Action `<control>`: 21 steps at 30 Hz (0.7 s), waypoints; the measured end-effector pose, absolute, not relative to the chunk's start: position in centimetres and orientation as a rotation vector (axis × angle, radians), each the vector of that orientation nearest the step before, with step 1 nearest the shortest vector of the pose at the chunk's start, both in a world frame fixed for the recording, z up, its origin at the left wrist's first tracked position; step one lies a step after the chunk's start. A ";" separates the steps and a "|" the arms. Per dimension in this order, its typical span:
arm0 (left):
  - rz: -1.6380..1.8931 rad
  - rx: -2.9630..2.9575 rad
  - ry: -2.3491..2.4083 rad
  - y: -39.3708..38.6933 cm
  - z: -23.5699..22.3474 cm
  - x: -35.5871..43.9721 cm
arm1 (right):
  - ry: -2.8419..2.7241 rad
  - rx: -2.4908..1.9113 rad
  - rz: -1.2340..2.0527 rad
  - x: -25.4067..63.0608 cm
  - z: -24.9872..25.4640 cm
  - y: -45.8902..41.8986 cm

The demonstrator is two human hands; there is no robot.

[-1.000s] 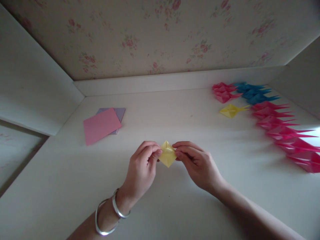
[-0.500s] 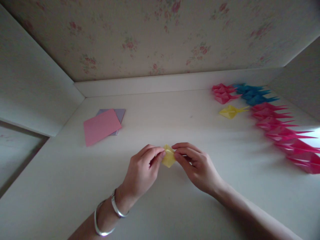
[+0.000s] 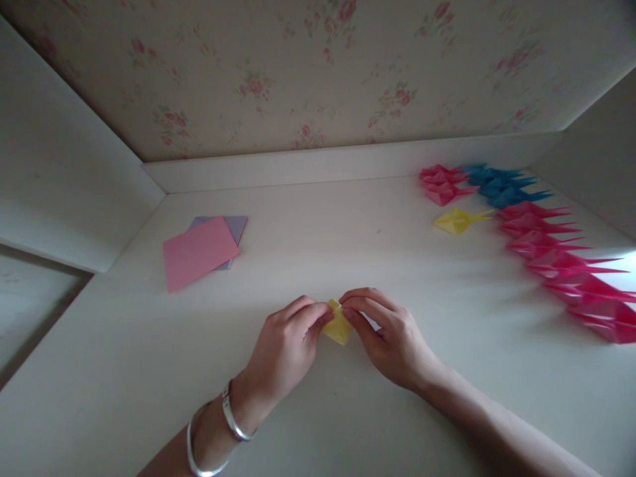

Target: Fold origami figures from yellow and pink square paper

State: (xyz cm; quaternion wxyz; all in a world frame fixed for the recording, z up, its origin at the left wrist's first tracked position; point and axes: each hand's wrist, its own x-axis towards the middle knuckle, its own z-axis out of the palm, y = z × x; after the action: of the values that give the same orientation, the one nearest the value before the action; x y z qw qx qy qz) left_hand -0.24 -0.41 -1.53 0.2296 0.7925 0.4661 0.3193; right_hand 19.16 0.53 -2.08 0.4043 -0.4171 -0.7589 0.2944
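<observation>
A small folded piece of yellow origami paper [image 3: 338, 328] is held between my two hands, just above or on the white tabletop. My left hand [image 3: 288, 341] pinches its left edge between thumb and fingers. On the other side, my right hand [image 3: 390, 334] grips the upper right edge in the same way, with its fingertips close to those of the left. Fingers cover the paper's sides, so the details of the fold there are hidden. Two silver bangles [image 3: 232, 414] circle my left wrist.
Pink paper sheets [image 3: 201, 255] overlap purple paper [image 3: 239, 228] at the left. On the right stand a folded yellow origami piece [image 3: 457, 221], blue ones [image 3: 507, 189] and a row of pink ones [image 3: 551, 262]. A floral-papered wall [image 3: 298, 79] rises behind the white table [image 3: 318, 218].
Both hands have come slightly nearer to me with the yellow paper. The paper now sits tilted, and its outline looks more square at the bottom.
</observation>
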 end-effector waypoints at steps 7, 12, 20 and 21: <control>0.940 2.110 1.320 -0.3 -1.4 -0.3 | -1.723 -1.261 0.914 19.3 -2.4 0.5; 0.968 2.014 1.376 -0.2 -0.9 -0.3 | -1.598 -1.279 1.049 19.2 -3.0 0.5; 1.180 1.309 1.419 0.2 -0.8 -0.3 | -1.388 -1.173 1.157 18.7 -3.3 0.5; 1.236 1.229 1.410 0.3 -0.9 -0.3 | -1.354 -1.160 1.154 18.6 -3.3 0.4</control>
State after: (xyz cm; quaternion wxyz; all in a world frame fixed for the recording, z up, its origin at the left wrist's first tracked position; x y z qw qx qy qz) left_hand -0.28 0.30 -0.90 0.4345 0.4937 0.5664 0.4966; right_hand 18.64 0.45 -3.33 0.4872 -0.4771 -0.5567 0.4745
